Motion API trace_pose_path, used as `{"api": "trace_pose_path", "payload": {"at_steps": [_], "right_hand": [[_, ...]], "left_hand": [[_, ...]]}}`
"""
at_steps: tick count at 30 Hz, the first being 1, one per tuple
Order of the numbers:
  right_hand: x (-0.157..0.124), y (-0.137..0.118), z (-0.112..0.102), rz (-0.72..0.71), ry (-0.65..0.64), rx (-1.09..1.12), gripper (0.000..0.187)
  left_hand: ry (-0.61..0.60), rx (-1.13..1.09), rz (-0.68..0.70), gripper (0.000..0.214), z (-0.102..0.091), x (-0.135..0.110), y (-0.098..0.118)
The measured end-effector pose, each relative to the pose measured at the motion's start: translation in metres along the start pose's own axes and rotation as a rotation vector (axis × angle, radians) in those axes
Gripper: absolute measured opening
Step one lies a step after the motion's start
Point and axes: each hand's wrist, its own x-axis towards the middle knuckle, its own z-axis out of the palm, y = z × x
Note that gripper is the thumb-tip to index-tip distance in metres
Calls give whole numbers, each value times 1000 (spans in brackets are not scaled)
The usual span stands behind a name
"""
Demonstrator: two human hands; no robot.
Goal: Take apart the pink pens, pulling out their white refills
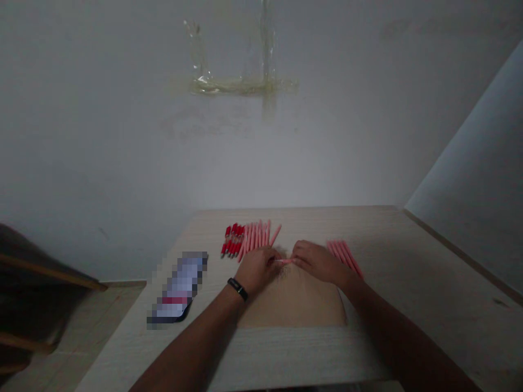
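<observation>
My left hand [258,268] and my right hand [316,261] meet over the middle of a pale wooden table [408,294], fingers pinched on the two ends of one pink pen [283,262]. A black band sits on my left wrist. Just behind my left hand lies a row of pink pen barrels [257,237], and to their left a small group of red pen parts [232,240]. More pink pens [345,255] lie behind my right hand. A tan sheet [292,302] lies under both hands.
A blurred flat object [180,287] rests near the table's left edge. A grey wall [163,136] with old tape marks rises behind the table. Dark wooden furniture [32,283] stands on the floor at far left.
</observation>
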Motion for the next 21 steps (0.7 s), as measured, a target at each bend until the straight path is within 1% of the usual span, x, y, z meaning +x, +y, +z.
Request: {"api": "trace_pose_path", "payload": {"at_steps": [2,8,13,18,21], "right_hand": [[0,0,0,-2,6,-1,24],[0,-1,-1,56,30,17,10],[-1,-2,-1,49,36,35,12],[0,-2,-1,8,3,-5,21],[-1,-2,-1,27,11,-10,13]], "left_hand": [[-10,6,-2,23,0,0,0],[-12,11,-2,19,1,1,-2],[-5,-2,1,22,1,0,-1],[-4,-2,4,24,0,1,-1],[-7,6,-1,21,0,1,-2]]}}
